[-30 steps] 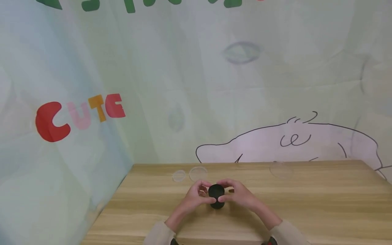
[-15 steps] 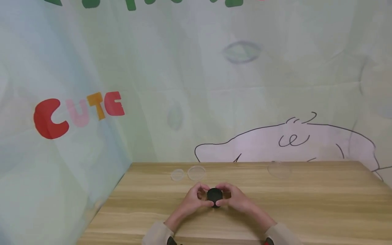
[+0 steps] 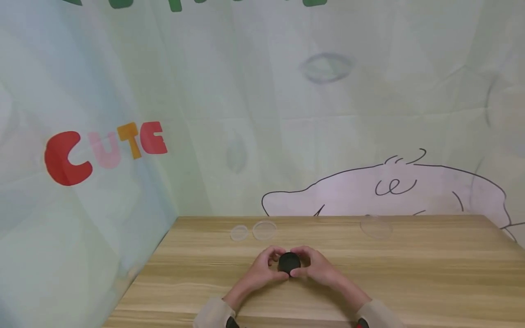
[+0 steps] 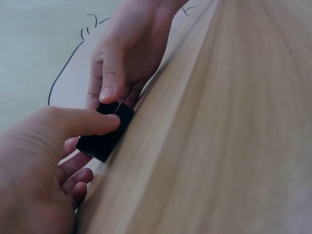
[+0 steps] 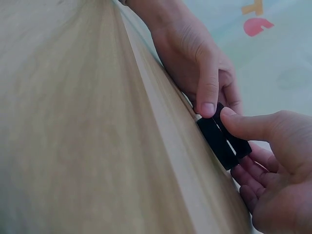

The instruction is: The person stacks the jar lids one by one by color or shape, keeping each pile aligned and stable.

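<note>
Two short black round pieces lie one over the other near the middle of the table, with a thin bright gap between them in the right wrist view. My left hand (image 3: 262, 269) holds the lower black piece (image 5: 213, 141), its thumb against the side. From the right, my right hand (image 3: 321, 269) pinches the upper black piece (image 3: 289, 263) between thumb and fingers. The lower piece appears to be on or just above the wood. Its far side and several fingertips are hidden, and whether the pieces touch at the back I cannot tell.
On the wooden table (image 3: 430, 278), a small clear disc (image 3: 239, 233) and a larger clear disc (image 3: 264, 230) lie behind the left hand. Another faint clear disc (image 3: 376, 227) is at the back right. A printed cloth (image 3: 246, 114) hangs behind the table's rear edge.
The upper black piece has come down over the lower one, which showed below it a second ago and is now covered in the head view. Both hands sit slightly lower.
</note>
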The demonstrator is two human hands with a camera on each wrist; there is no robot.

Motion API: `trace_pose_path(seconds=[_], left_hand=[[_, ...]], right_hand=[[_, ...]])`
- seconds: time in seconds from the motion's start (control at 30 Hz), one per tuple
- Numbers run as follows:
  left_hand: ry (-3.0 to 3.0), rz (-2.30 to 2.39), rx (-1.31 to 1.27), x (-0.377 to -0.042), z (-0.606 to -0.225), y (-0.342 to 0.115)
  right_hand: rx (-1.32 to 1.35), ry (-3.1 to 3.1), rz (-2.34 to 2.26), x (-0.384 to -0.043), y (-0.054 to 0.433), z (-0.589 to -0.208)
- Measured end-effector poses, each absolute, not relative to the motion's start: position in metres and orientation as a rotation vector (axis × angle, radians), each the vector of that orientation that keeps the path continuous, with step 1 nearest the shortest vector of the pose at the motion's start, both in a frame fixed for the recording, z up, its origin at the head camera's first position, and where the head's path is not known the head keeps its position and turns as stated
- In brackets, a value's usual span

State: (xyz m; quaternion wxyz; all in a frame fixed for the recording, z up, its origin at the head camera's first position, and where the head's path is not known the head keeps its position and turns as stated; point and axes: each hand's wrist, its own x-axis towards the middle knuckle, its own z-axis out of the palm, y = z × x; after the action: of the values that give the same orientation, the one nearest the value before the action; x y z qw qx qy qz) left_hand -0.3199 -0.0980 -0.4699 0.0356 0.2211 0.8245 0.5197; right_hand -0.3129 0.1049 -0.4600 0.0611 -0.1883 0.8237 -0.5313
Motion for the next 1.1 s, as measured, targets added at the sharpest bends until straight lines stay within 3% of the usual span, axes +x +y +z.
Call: trace_pose_path(seconds=[0.5, 0.73, 1.1], left_hand=[[2.544, 1.676, 0.840, -0.3193, -0.4753, -0.0987], [2.563, 1.603, 0.671, -0.3194, -0.4722, -0.0958], [2.563, 1.572, 0.723, -0.3189, -0.4717, -0.0962]], right_hand=[[-0.580, 2.456, -1.619, -0.3140, 0.1056, -0.4591], [-0.624, 2.441, -1.610, -0.3120, 0.1056, -0.4568], [-0.644, 2.369, -1.595, -0.3146, 0.1091, -0.4580]])
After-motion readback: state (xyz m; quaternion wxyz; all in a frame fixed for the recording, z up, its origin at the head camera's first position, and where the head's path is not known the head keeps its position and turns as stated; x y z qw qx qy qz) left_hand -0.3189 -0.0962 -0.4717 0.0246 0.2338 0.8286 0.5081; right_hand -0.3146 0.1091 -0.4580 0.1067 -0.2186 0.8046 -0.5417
